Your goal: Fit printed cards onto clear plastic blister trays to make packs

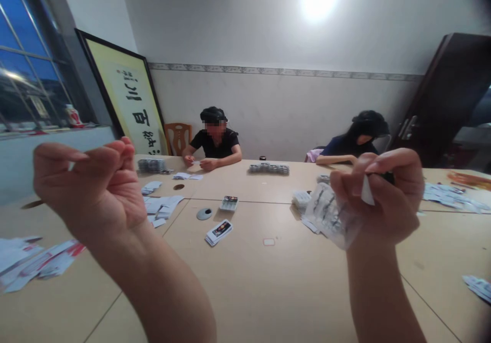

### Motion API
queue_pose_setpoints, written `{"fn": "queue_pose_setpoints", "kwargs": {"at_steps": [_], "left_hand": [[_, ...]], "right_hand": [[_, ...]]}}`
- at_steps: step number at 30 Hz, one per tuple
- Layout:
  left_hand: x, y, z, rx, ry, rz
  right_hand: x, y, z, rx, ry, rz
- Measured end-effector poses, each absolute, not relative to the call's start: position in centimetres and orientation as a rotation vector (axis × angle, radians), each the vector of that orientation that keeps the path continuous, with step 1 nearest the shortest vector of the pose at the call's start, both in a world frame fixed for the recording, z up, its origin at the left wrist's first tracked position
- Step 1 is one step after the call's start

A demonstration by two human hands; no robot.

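Observation:
My left hand (103,179) is raised at the left with its fingers curled in and the thumb pressed to the index finger. Whatever may be in that pinch is hidden or too small to see. At the right, my right hand (387,195) is closed on a thin clear plastic tray (326,215) with rows of dark strips showing in it. A small white pointed piece (367,192) sticks out between its thumb and fingers. Both hands are well apart, above the table.
On the pale table (261,292) lie a stack of printed cards (219,232), a small box (229,203), a grey cable-hole cover (204,213) and paper piles (163,207). Stacked clear trays (268,168) stand farther back. Two people (215,138) sit across the table.

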State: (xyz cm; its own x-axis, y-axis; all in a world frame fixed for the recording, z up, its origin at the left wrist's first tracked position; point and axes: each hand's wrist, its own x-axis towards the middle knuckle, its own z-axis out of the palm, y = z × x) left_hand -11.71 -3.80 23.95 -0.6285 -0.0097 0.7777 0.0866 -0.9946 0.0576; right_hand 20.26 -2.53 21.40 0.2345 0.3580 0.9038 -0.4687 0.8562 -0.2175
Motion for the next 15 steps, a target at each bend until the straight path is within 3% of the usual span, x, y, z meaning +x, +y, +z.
{"fn": "queue_pose_setpoints", "kwargs": {"at_steps": [15], "left_hand": [[-9.4, -3.6, 23.0, -1.729, -0.756, -2.689]], "right_hand": [[20.5, -2.5, 21.3, 0.105, -1.225, 0.624]]}}
